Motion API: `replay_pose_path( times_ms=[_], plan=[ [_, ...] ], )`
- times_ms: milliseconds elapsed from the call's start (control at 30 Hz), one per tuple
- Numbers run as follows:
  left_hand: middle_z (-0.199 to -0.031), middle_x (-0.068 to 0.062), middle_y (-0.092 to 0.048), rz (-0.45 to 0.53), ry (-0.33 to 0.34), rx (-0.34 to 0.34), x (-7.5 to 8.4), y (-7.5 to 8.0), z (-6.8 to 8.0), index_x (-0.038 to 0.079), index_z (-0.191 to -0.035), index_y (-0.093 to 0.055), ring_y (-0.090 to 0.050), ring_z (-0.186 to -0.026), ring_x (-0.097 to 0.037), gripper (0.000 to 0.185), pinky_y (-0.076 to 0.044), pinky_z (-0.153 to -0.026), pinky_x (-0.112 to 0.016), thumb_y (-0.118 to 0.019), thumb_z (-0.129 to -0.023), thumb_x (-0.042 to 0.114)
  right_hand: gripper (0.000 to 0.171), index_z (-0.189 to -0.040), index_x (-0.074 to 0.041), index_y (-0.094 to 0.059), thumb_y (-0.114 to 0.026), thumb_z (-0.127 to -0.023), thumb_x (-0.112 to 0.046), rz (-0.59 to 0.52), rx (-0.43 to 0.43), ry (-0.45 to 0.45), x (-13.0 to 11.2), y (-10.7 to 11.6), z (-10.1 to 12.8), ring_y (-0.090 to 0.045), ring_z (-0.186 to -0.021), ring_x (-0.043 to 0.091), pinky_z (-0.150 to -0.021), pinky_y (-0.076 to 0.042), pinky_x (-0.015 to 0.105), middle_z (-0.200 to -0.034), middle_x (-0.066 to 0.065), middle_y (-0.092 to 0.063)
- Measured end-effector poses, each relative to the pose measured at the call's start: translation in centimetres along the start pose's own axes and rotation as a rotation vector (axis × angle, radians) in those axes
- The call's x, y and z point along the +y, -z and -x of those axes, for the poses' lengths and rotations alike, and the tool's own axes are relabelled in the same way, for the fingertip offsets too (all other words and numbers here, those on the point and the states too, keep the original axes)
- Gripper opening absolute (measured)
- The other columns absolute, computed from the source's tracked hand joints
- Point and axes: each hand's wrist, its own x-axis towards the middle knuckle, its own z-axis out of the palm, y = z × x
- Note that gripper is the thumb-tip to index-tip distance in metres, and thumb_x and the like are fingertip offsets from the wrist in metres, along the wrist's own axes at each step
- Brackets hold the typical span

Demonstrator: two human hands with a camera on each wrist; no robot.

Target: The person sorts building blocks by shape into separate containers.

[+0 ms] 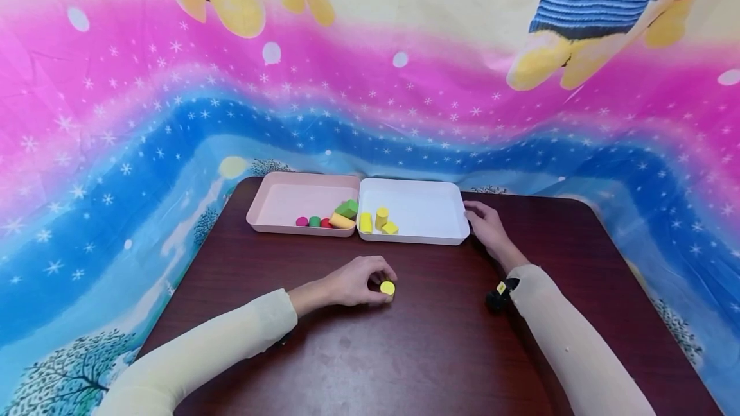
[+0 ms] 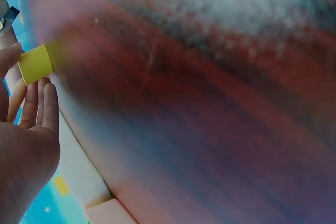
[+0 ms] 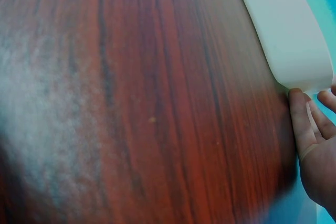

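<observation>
A small yellow cylinder block [image 1: 387, 288] is pinched between the thumb and fingers of my left hand [image 1: 358, 282], over the middle of the table. The left wrist view shows the same yellow block [image 2: 36, 65] at the fingertips of the left hand [image 2: 29, 145]. My right hand [image 1: 488, 230] touches the right end of the white tray [image 1: 422, 204], its fingers fairly straight. In the right wrist view the fingertips of the right hand [image 3: 320, 150] meet the tray's corner [image 3: 299, 72]. Several yellow blocks [image 1: 381, 217] are in the white tray's left front corner, one standing upright.
A pink tray [image 1: 295, 194] adjoins the white one on the left. It holds a green block [image 1: 347, 208], an orange-yellow cylinder [image 1: 342, 221] and small magenta, green and red pieces. Both trays stand near the back of the dark wooden table [image 1: 428, 352], before a patterned cloth [image 1: 370, 108].
</observation>
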Motion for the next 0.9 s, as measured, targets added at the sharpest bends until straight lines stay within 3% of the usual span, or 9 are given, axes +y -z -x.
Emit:
replay_pose_path(
  times_ms=[900],
  plan=[
    [-0.105, 0.012, -0.064, -0.040, -0.017, 0.012, 0.43, -0.04, -0.35, 0.021, -0.111, -0.071, -0.064, -0.096, -0.001, 0.024, -0.057, -0.090, -0.018, -0.086, -0.092, 0.025, 0.049, -0.159, -0.006, -0.047, -0.047, -0.114, -0.027, -0.007, 0.006, -0.001, 0.15, 0.05, -0.15, -0.058, -0.128, 0.034, -0.089, -0.057, 0.024, -0.151, 0.022, -0.053]
  ],
)
